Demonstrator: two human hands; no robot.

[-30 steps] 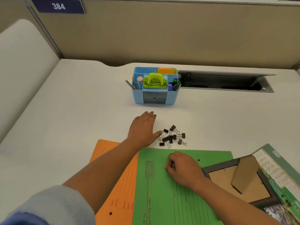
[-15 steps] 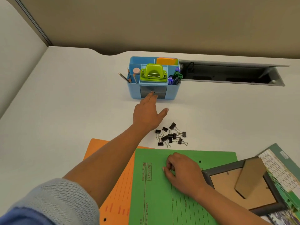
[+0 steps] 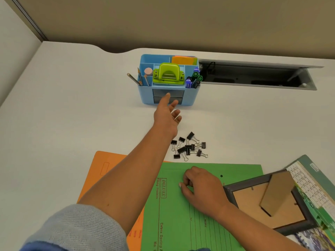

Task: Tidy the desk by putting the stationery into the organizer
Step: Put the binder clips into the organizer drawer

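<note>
A blue desk organizer (image 3: 143, 95) stands at the back of the white desk, with pencils, markers, sticky notes and a lime green hole punch (image 3: 167, 74) in its top compartments. Two small grey drawers (image 3: 159, 93) sit in its front. My left hand (image 3: 167, 116) is stretched out with fingers apart, its fingertips at the drawer fronts, holding nothing. Several black binder clips (image 3: 189, 147) lie loose just behind the folders. My right hand (image 3: 201, 186) rests curled on the green folder (image 3: 208, 223); I cannot make out anything in it.
An orange folder (image 3: 107, 169) lies under the green one. A picture frame (image 3: 253, 198) lies face down at the right on a calendar (image 3: 311, 180). An open cable tray (image 3: 253, 75) is set into the desk right of the organizer.
My left hand has moved forward from beside the binder clips to the organizer's drawers. The right hand has stayed on the green folder. The view has tilted down and closer.
</note>
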